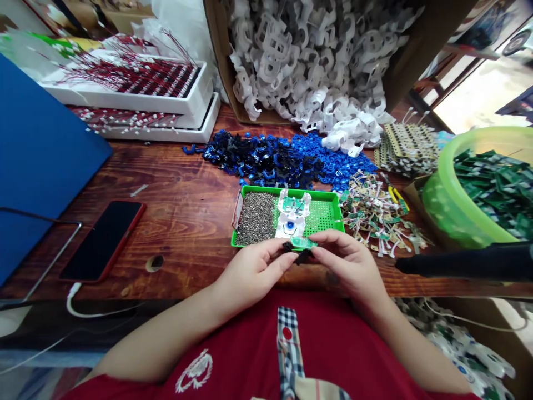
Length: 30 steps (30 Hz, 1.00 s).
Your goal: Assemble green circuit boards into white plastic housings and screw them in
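Note:
Just over the near edge of a green tray (322, 194), my left hand (252, 271) pinches a small black plastic part (303, 257) between thumb and fingers. My right hand (355, 265) is closed on a small green circuit board (302, 242), its thumb also against the black part. Fingertips hide how board and part meet. Behind them in the tray rests a white plastic housing (291, 222) with a green board and a round blue piece in it. Small metal screws (256, 218) fill the tray's left side.
Black and blue plastic parts (266, 161) lie heaped behind the tray, below a box of white housings (291, 61). Wired boards (370, 211), yellow-handled pliers (397, 197) and a green tub (435, 194) are right. A phone (104, 241) lies left; a black rod (462, 264) juts in.

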{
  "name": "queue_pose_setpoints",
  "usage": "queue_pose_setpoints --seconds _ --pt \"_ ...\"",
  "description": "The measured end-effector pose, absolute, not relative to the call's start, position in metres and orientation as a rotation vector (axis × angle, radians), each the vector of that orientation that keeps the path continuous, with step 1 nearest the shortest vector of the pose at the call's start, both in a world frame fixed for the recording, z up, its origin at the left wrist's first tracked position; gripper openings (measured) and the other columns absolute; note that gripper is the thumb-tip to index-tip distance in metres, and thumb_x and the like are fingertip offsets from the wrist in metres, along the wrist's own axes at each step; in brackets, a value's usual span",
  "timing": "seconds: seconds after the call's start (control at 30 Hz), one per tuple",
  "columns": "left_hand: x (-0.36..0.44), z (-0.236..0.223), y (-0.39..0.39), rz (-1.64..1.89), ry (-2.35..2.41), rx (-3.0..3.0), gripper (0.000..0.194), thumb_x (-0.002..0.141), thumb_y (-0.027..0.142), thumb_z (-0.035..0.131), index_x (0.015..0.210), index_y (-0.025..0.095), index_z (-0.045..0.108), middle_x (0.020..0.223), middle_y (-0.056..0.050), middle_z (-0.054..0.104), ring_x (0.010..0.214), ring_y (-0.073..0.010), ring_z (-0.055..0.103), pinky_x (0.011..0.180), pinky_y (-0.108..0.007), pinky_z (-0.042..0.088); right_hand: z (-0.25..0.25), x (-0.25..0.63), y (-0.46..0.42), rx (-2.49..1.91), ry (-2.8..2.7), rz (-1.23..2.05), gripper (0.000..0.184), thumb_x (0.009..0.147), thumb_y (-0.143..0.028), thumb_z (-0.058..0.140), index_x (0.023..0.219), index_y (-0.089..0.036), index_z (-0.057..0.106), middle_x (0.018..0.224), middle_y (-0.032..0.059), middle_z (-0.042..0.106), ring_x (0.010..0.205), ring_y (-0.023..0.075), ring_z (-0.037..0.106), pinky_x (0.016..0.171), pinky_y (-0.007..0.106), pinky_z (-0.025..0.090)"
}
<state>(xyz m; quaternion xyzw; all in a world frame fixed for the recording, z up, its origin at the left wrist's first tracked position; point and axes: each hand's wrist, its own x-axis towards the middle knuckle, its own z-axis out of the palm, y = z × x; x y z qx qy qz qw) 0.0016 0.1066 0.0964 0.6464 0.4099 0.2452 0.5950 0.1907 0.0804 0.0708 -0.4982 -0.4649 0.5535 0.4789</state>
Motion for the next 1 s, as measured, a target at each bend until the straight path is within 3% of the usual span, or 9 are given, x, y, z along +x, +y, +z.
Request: queue_pose_setpoints --seconds 0.2,0.37,0.53,0.8,1.0 --pt "0.001 0.097 0.107 0.529 0.990 1.500 0.027 0.086 0.032 0.051 0.107 0.019 0.064 0.092 -0.002 0.070 0.081 -0.0161 0.062 0.072 -0.025 0.047 0.070 0.190 0.080 -1.231 -1.135 1.386 0.019 0.072 -0.028 0.069 0.090 -0.023 0.066 0.079 -0.0003 0.065 0.069 0.0083 0.060 0.066 0.020 0.052" --pt "0.002 0.097 0.108 0.537 0.926 1.342 0.029 0.085 0.028 0.053 0.111 0.019 0.063 0.097 -0.002 0.070 0.085 -0.0148 0.062 0.077 -0.024 0.047 0.073 0.195 0.078 -1.275 -1.335 1.268 0.018 0.075 -0.025 0.067 0.092 -0.025 0.066 0.089 0.0003 0.062 0.084 0.0101 0.060 0.079 0.023 0.050" --pt "0.005 0.090 0.109 0.597 0.921 1.252 0.030 0.086 0.028 0.052 0.114 0.019 0.061 0.101 -0.003 0.070 0.092 -0.0159 0.061 0.084 -0.026 0.046 0.073 0.194 0.078 -1.311 -1.433 1.193 0.018 0.078 -0.028 0.062 0.096 -0.023 0.064 0.092 0.0027 0.062 0.086 0.0120 0.060 0.080 0.027 0.051" --pt "0.005 0.086 0.112 0.677 0.923 1.328 0.032 0.088 0.026 0.050 0.118 0.019 0.059 0.112 -0.003 0.067 0.101 -0.0164 0.059 0.095 -0.028 0.041 0.074 0.181 0.072 -1.277 -1.720 0.656 0.024 0.081 -0.015 0.056 0.103 -0.024 0.061 0.093 0.0021 0.064 0.086 0.0104 0.060 0.079 0.024 0.052" --pt "0.007 0.088 0.111 0.678 0.969 1.350 0.030 0.088 0.028 0.049 0.114 0.017 0.060 0.107 -0.004 0.068 0.096 -0.0173 0.060 0.091 -0.029 0.044 0.072 0.178 0.073 -1.284 -1.817 0.511 0.034 0.082 -0.013 0.053 0.113 -0.023 0.056 0.103 0.0047 0.062 0.095 0.0127 0.059 0.085 0.026 0.051"
